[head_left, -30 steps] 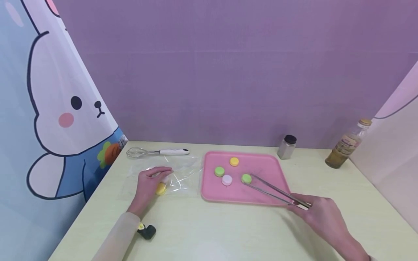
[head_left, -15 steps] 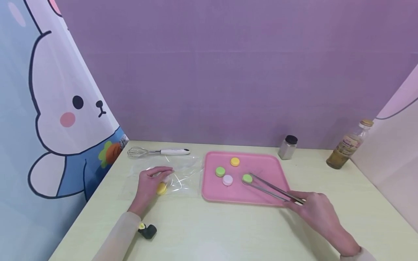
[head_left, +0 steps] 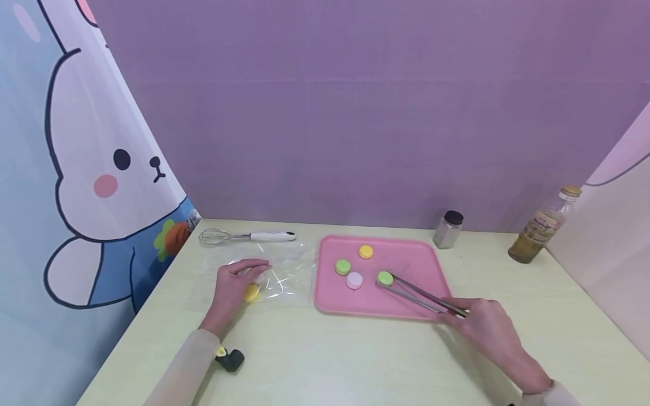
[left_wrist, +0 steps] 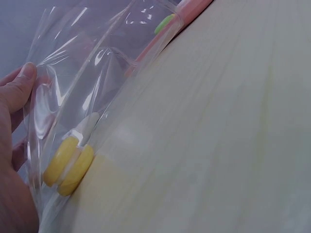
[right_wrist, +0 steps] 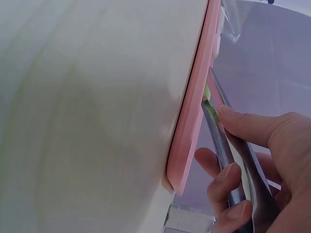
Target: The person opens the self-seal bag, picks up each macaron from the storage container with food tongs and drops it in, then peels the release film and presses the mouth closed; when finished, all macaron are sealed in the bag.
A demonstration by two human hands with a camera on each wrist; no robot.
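Observation:
My left hand (head_left: pixel 235 290) pinches the edge of a clear plastic bag (head_left: pixel 291 273) lying on the table. Inside the bag, a yellow macaron (left_wrist: pixel 69 166) shows near the palm, with a paler piece partly hidden behind it. With my right hand (head_left: pixel 484 330) I grip metal tongs (head_left: pixel 429 295), thumb on one arm and fingers curled round the other. Their tips stand on either side of a green macaron (head_left: pixel 385 278) on the pink tray (head_left: pixel 406 254). Also on the tray are another green macaron (head_left: pixel 343 267), a yellow macaron (head_left: pixel 366 252) and a pale lilac macaron (head_left: pixel 354 280).
Behind the bag lies a whisk (head_left: pixel 249 237) with a white handle. A small jar (head_left: pixel 448 232) with a black lid stands past the tray's back right corner. Farther right is a bottle (head_left: pixel 538 228) of amber liquid. A purple backdrop (head_left: pixel 325 141) rises behind the table.
My right hand has shifted a little left toward the tray, and the tongs' arms have drawn closer together around the green macaron. My left hand holds its place on the bag.

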